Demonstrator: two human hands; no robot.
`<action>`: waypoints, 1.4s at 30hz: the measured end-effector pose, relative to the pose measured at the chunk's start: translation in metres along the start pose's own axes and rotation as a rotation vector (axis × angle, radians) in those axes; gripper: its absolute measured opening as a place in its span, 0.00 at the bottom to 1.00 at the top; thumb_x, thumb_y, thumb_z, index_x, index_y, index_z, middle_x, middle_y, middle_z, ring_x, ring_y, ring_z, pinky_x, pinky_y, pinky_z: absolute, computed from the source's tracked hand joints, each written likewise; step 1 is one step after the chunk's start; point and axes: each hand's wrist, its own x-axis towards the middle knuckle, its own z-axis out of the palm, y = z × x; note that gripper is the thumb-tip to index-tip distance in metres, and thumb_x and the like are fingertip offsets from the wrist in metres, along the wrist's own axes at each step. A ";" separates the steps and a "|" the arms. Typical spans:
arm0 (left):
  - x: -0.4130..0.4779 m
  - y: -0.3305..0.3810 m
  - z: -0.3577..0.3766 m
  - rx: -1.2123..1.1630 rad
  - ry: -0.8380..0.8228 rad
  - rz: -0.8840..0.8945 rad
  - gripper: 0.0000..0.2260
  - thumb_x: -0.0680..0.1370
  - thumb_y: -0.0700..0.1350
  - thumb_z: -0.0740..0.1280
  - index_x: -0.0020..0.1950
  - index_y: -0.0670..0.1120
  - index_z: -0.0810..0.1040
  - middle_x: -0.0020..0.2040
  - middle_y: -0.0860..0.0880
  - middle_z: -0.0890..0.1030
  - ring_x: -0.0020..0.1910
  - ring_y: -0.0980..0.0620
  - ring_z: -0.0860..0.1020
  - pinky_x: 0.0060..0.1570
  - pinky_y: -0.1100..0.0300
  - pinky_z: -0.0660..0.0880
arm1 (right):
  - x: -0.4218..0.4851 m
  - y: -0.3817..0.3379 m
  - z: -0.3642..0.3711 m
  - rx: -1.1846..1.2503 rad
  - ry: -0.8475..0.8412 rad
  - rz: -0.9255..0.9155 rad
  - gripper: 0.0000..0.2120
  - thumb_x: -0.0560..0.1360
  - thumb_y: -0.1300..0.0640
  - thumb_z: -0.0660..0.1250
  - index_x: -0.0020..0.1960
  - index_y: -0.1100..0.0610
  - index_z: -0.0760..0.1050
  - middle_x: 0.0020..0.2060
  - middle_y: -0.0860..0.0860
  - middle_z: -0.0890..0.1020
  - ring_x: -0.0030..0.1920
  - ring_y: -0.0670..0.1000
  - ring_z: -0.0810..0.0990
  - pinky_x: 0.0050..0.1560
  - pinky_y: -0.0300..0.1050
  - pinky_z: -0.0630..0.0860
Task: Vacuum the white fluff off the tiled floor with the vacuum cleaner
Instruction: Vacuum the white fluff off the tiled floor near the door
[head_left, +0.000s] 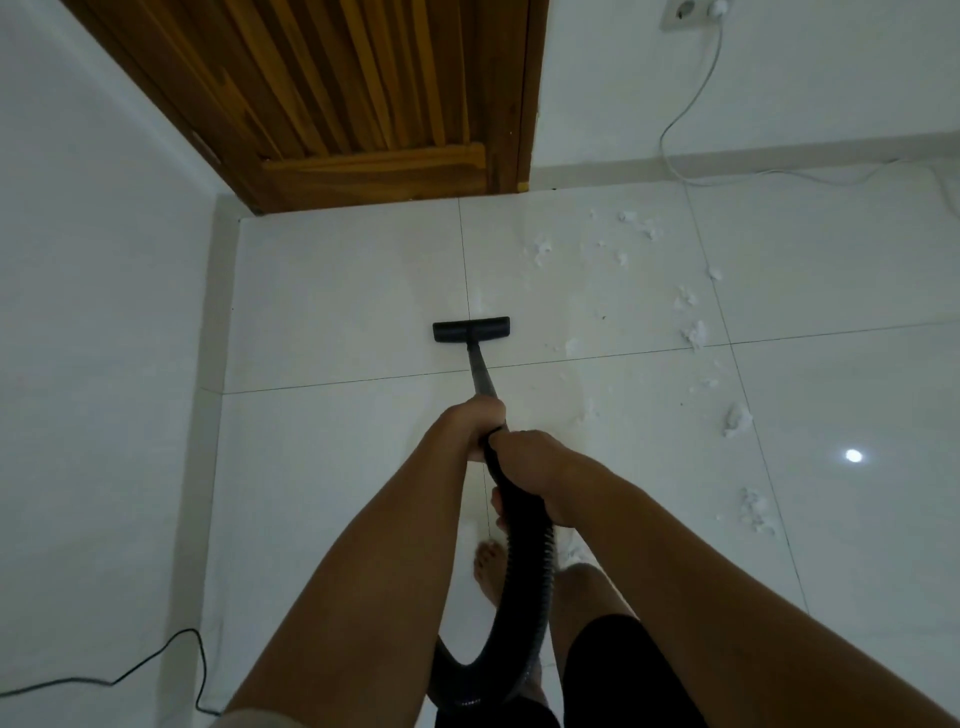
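I see both hands on the vacuum cleaner. Left hand (475, 427) is wrapped round the black wand (480, 371) in front. Right hand (527, 470) is clamped on the hose (530, 571) end just behind, and the two hands touch. Floor nozzle (471, 329) sits flat on the tiled floor (337, 291), straddling a grout line short of the wooden door (363, 104). White fluff (694, 333) lies scattered right of the nozzle, clumps running from the far wall back toward me. Black power cord (156, 657) trails bottom left. White cable (691, 104) hangs from the wall socket (684, 11).
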 end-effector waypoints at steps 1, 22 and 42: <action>0.003 0.001 0.000 0.012 0.010 0.009 0.08 0.83 0.40 0.54 0.54 0.37 0.70 0.39 0.43 0.74 0.34 0.48 0.73 0.27 0.58 0.68 | 0.003 -0.001 0.000 0.003 -0.004 0.000 0.18 0.85 0.53 0.55 0.70 0.63 0.69 0.37 0.58 0.76 0.28 0.52 0.76 0.24 0.42 0.77; -0.035 -0.122 0.112 -0.035 0.033 -0.020 0.13 0.83 0.43 0.54 0.61 0.37 0.71 0.43 0.42 0.76 0.38 0.48 0.76 0.32 0.57 0.73 | -0.043 0.159 -0.012 -0.101 -0.037 -0.024 0.20 0.84 0.54 0.55 0.70 0.65 0.70 0.41 0.60 0.78 0.25 0.51 0.77 0.22 0.38 0.75; -0.108 -0.313 0.217 0.118 0.047 0.033 0.17 0.82 0.41 0.53 0.68 0.37 0.70 0.55 0.39 0.76 0.40 0.48 0.74 0.34 0.57 0.71 | -0.140 0.366 0.038 -0.046 -0.003 -0.002 0.17 0.84 0.55 0.56 0.68 0.63 0.68 0.40 0.59 0.76 0.29 0.53 0.76 0.24 0.44 0.78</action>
